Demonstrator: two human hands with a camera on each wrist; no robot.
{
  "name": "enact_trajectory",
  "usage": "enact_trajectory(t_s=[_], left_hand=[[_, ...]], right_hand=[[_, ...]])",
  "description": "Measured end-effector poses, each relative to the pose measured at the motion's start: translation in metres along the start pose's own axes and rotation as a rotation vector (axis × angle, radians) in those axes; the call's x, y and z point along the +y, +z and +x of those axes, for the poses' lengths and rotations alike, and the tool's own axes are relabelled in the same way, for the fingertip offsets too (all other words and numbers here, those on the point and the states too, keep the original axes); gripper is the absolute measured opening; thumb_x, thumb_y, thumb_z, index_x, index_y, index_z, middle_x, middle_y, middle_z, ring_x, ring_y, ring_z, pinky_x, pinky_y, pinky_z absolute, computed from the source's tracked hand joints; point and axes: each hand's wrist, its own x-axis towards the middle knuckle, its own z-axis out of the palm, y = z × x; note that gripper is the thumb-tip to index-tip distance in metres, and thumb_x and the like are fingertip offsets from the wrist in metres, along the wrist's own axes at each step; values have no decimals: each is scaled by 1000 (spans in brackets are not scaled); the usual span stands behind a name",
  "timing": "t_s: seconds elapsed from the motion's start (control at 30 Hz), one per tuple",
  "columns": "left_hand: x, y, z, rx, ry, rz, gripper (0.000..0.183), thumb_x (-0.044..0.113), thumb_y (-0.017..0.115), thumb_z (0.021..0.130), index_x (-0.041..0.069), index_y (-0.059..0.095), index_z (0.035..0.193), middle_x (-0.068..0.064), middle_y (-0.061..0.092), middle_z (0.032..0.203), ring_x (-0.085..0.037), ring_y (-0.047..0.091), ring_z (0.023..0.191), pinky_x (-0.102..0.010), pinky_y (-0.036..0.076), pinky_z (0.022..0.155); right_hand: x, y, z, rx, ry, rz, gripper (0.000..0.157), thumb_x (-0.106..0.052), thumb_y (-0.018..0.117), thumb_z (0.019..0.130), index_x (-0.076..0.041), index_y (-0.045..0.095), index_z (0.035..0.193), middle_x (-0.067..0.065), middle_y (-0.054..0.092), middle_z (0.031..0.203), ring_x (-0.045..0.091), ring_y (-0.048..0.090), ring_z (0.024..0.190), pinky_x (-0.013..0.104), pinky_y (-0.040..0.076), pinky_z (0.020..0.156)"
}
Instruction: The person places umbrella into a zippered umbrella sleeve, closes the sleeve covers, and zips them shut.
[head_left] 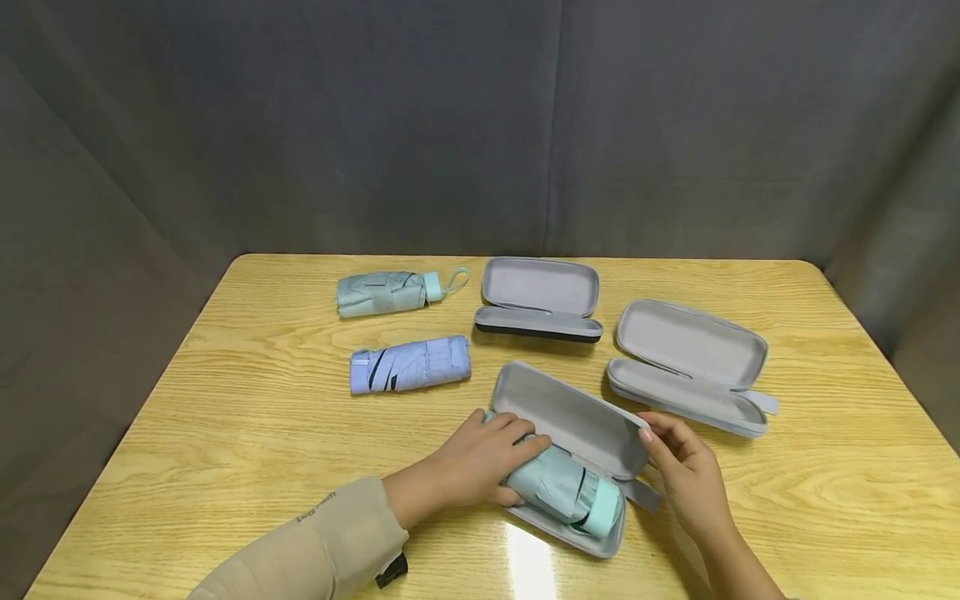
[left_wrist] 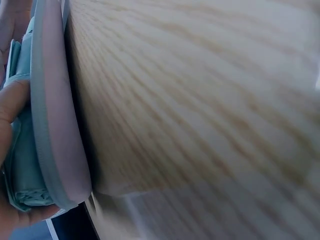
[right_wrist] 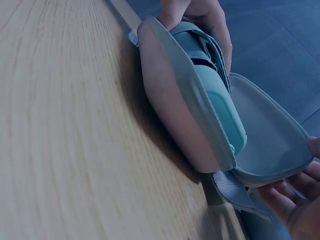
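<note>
A folded mint-green umbrella [head_left: 551, 487] lies in the bottom half of an open grey hard case [head_left: 573, 408] near the table's front. Over the umbrella's far end curves my left hand [head_left: 480, 462], thumb on the near side, gripping it; the left wrist view shows the thumb against the green fabric [left_wrist: 25, 165]. My right hand [head_left: 690, 479] pinches the right end of the raised lid [right_wrist: 272, 140], thumb inside and fingers behind. The umbrella's pale green handle [right_wrist: 217, 95] points toward that end. A grey strap [right_wrist: 235, 192] hangs from the case there.
Two more open grey cases, one at the back [head_left: 540, 283] and one at the right [head_left: 690, 342], stand on the wooden table [head_left: 247, 433]. Left of them lie a mint-green umbrella [head_left: 386, 293] and a lilac one [head_left: 412, 365]. Dark curtains [head_left: 420, 125] hang behind.
</note>
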Motion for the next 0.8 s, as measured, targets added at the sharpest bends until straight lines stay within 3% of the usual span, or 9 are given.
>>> enact_trajectory(t_s=[0.57,0.8], left_hand=[[1,2,0,7,-15,-9,74,53,63,68,20,37,129,0,43,120,-19,38,110,-48,38,81],[0,3,0,-9,-22,-9,74,53,63,68,21,36,129,0,43,120,-18,38,110,-47,37,82]], right_hand=[[-1,0,-2,18,22,-10,29,-16,47,89,3,50,110,-1,52,90,6,51,82,18,44,67],[-2,-1,-1,-21,16,40,31,-14,47,89,8,48,111,-1,53,91,7,51,84,18,44,68]])
